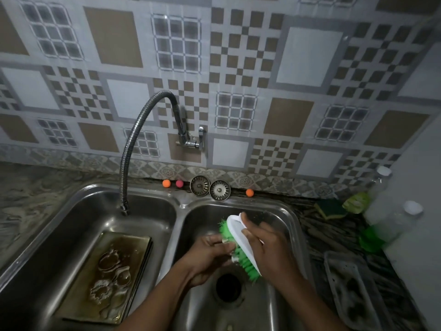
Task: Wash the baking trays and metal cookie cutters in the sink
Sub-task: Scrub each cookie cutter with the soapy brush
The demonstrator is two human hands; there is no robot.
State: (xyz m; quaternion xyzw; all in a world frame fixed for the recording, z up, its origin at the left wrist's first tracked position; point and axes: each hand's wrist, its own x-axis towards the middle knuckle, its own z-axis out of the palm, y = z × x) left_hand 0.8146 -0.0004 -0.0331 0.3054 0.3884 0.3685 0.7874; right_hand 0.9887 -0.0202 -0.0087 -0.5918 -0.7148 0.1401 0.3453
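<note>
Over the right sink basin (281,225), my right hand (269,249) grips a scrub brush (235,229) with a white back and green bristles. My left hand (210,254) holds a small metal cookie cutter (229,249) against the bristles; the cutter is mostly hidden by fingers. In the left basin (59,225) lie stacked baking trays (128,249), with several metal cookie cutters (112,275) resting on the top one.
A flexible faucet hose (128,149) hangs over the left basin. Two sink strainers (210,187) and small coloured balls (166,183) sit on the back ledge. A sponge (330,208), bottles (381,201) and a grey plastic tray (350,287) stand on the right counter.
</note>
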